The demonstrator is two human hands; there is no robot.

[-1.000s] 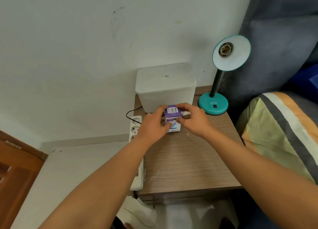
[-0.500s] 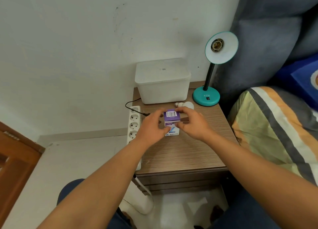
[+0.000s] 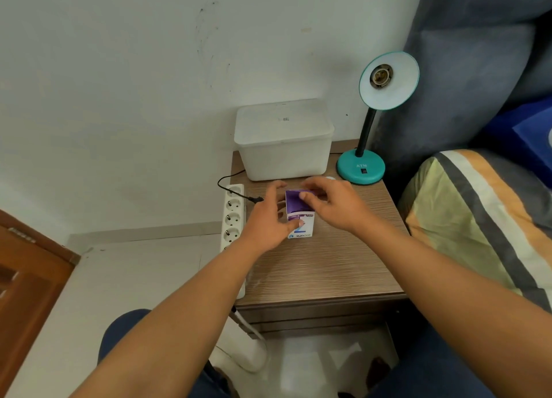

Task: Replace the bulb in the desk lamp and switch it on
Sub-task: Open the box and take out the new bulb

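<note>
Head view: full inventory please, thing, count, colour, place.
bulb box: 1, purple and white, middle of nightstand, between both hands
desk lamp: 1, teal, back right of nightstand, socket empty
storage box: 1, white, lidded, back of nightstand
old bulb: 1, white, mostly hidden behind the right hand
power strip: 1, white, along nightstand's left edge
nightstand: 1, brown wood grain
pillow: 1, striped, right
left hand: on box's left side
right hand: fingers at box's top flap

The teal lamp base [image 3: 360, 167] reads "ATN" — the bulb box [image 3: 299, 215] shows an upside-down "ecolink".
</note>
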